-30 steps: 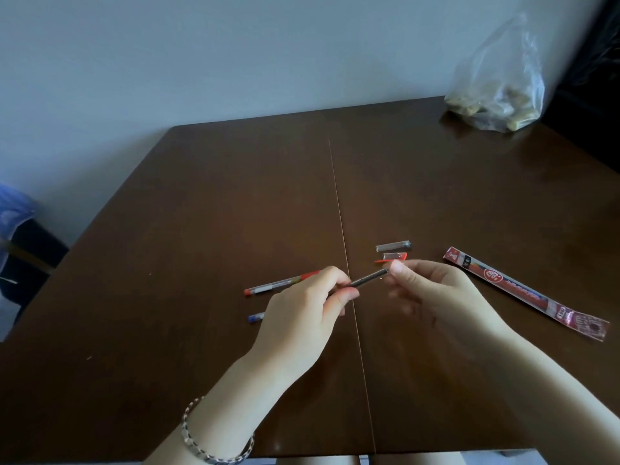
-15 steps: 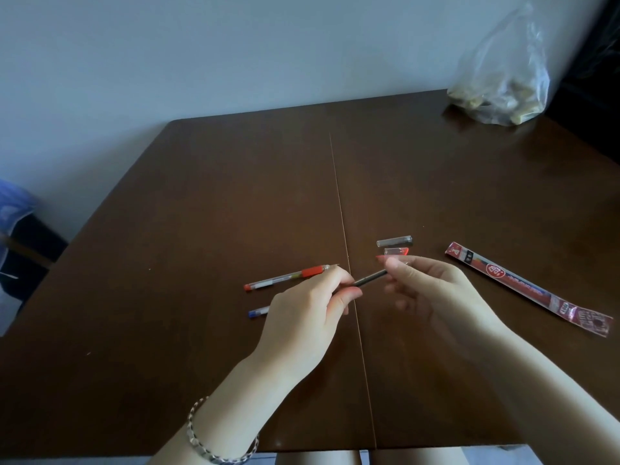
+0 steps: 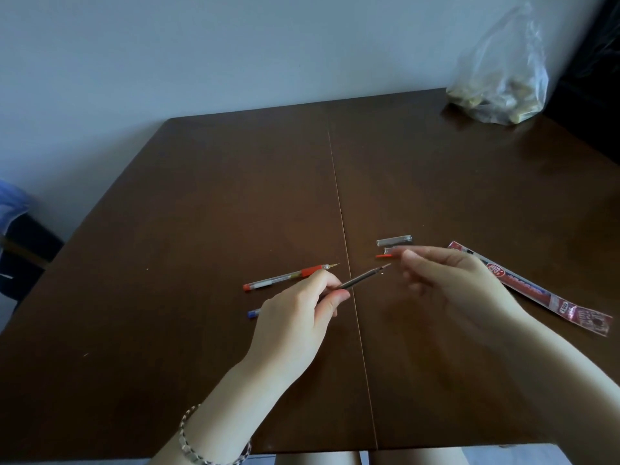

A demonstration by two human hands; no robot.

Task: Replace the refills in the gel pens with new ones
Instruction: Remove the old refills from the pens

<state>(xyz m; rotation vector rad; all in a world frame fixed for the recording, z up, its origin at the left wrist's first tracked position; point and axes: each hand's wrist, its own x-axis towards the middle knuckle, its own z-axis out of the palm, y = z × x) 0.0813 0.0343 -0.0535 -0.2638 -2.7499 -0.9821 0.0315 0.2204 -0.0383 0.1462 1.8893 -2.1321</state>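
My left hand (image 3: 295, 317) is shut on a thin dark refill (image 3: 364, 277), which points up and to the right with its tip bare. My right hand (image 3: 449, 280) is blurred, just right of that tip and apart from it; whether its fingertips pinch anything is unclear. A red gel pen (image 3: 288, 276) lies uncapped on the table behind my left hand. Only the end of a blue pen (image 3: 253, 313) shows from under that hand. A clear cap (image 3: 394, 239) and a red-clipped cap (image 3: 384, 254) lie beyond my right fingers. A red refill packet (image 3: 550, 297) lies at the right.
The dark wooden table (image 3: 201, 213) has a seam down its middle and its near edge runs just above my knees. A clear plastic bag (image 3: 500, 85) sits at the far right corner against the wall. A dark object stands off the table's left side.
My right hand has come off the refill's tip and drawn a little to the right. My left hand keeps the refill, tilted slightly more upward.
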